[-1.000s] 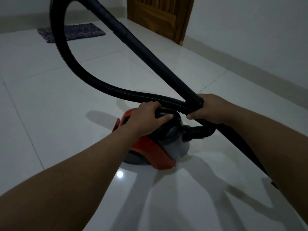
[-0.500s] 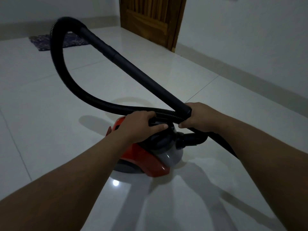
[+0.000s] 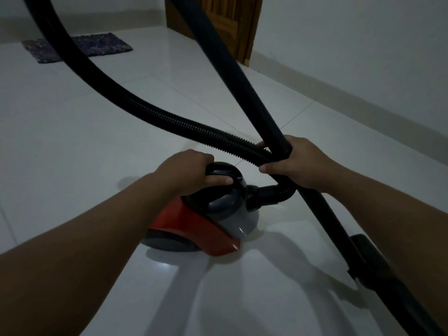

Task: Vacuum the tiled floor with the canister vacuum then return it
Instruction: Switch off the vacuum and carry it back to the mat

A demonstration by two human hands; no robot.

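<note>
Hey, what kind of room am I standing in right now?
Probably a room in a home: glossy white floor tiles, a wooden door in the far wall, and a small dark mat lying near the wall.

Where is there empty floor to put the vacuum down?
Bare tiles lie left of the canister, between it and the mat, and on the right toward the wall. It is crowded around the hose and wand.
</note>
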